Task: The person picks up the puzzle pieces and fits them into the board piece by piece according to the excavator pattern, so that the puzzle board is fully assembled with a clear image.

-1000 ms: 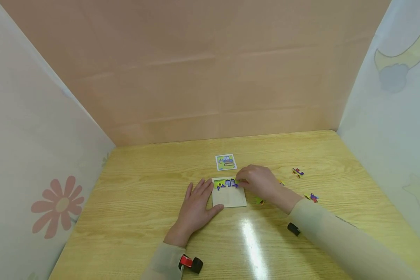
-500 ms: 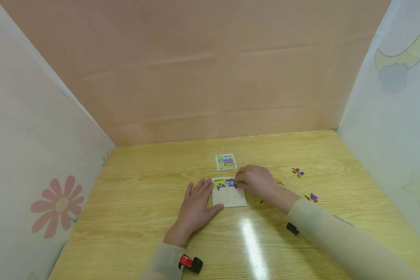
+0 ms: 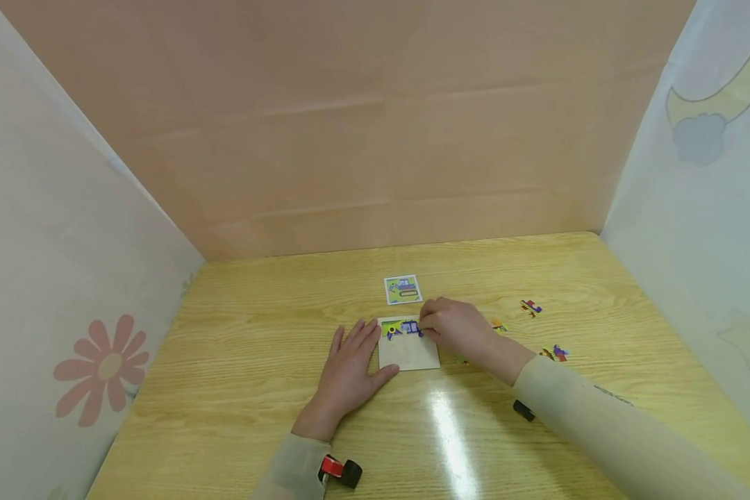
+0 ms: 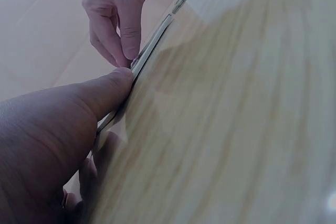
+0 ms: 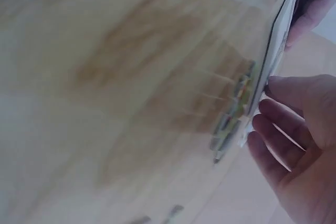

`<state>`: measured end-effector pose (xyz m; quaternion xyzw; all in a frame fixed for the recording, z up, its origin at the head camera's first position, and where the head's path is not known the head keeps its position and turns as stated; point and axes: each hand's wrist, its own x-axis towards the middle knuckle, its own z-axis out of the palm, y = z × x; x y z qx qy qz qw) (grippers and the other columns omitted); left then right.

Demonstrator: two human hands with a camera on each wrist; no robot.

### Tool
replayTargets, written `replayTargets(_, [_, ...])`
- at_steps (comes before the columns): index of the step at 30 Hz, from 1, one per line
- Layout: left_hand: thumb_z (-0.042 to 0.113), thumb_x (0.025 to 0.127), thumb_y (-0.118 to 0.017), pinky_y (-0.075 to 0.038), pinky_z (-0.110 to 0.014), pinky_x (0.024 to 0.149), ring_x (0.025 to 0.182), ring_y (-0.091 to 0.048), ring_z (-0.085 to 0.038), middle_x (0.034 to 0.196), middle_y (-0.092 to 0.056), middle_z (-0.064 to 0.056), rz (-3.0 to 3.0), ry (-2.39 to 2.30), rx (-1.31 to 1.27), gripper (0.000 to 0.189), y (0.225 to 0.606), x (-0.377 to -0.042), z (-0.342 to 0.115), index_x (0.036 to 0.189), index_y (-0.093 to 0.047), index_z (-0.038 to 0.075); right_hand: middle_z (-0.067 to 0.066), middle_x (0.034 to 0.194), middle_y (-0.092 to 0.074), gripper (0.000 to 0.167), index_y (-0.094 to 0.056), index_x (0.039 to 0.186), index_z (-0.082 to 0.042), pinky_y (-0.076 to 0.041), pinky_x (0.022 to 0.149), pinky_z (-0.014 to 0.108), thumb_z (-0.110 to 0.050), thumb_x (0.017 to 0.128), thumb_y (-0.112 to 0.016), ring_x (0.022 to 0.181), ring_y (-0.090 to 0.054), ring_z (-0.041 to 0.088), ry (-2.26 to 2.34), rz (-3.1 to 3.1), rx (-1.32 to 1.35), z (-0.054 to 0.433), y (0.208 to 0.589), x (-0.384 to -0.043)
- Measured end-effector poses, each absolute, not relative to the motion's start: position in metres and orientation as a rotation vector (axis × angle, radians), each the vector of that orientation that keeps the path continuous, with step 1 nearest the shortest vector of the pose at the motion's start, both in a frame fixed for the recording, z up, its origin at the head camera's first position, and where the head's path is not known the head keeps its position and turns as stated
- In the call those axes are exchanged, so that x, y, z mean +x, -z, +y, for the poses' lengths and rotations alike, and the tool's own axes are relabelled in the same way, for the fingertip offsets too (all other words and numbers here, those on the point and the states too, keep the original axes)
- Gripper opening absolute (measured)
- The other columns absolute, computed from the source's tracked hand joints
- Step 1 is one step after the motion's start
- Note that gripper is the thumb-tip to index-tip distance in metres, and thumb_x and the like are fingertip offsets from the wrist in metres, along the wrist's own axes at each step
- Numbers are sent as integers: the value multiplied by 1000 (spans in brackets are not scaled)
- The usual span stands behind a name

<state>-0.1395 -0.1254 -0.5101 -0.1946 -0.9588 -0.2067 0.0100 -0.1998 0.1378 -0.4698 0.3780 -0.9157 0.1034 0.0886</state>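
Observation:
A square jigsaw board (image 3: pixel 409 355) lies on the table, its upper strip filled with joined puzzle pieces (image 3: pixel 392 329) showing a yellow, green and purple vehicle picture. My left hand (image 3: pixel 347 375) rests along the board's left side with fingers extended, its thumb (image 4: pixel 116 82) at the near edge. At the upper right corner, my right hand (image 3: pixel 455 326) pinches a puzzle piece (image 3: pixel 421 332) against the board; the fingers hide most of it. From the right wrist view, the thumb (image 5: pixel 286 90) is right at the board's edge, the other fingers bent beside it.
Beyond the board lies a picture card (image 3: pixel 403 289) of a digger. Loose puzzle pieces are scattered to the right, including a striped one (image 3: pixel 530 307), a purple and red one (image 3: pixel 556 353) and an orange one (image 3: pixel 498 325). Fabric walls (image 3: pixel 375 139) enclose the table.
My right hand has shifted slightly down at the board's corner, now covering most of the green loose piece beneath it. The left hand stays where it was.

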Motion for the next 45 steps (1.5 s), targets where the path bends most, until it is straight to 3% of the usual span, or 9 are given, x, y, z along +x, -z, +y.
replayTargets(3, [59, 104, -72, -6, -57, 137, 166, -28, -30, 175, -42, -8, -2990, 647, -610, 85, 510, -140, -126, 166, -49, 5, 4, 112, -75, 11, -87, 107, -9, -65, 85, 37, -6, 97, -85, 103, -71, 23, -295, -2733, 1159, 138, 466, -195])
replayTargets(10, [58, 103, -72, -8, -58, 137, 166, -29, -31, 174, -43, -7, -2988, 645, -609, 85, 512, -139, -126, 165, -50, 5, 17, 133, -72, 25, -81, 127, 1, -62, 103, 50, -4, 102, -78, 128, -67, 37, -290, -2785, 1199, 143, 460, -185])
replayTargets(17, [58, 103, -73, -7, -58, 137, 166, -28, -30, 174, -43, -6, -2988, 648, -608, 85, 511, -140, -126, 165, -50, 6, 15, 140, -72, 29, -79, 132, 0, -53, 114, 58, -7, 104, -77, 136, -64, 38, -220, -2779, 1215, 145, 462, -185])
replayTargets(34, [58, 104, -72, -6, -57, 137, 166, -28, -31, 175, -42, -7, -2992, 661, -612, 85, 510, -139, -126, 166, -49, 5, 20, 141, -70, 32, -78, 133, 2, -55, 112, 59, -3, 102, -77, 133, -65, 41, -512, -2781, 1292, 156, 463, -193])
replayTargets(45, [57, 104, -72, -5, -57, 137, 166, -27, -31, 175, -41, -8, -2990, 664, -617, 85, 509, -139, -126, 166, -48, 5, 19, 147, -66, 32, -76, 136, 1, -50, 116, 63, -9, 106, -74, 139, -59, 44, -696, -2920, 1181, 155, 463, -197])
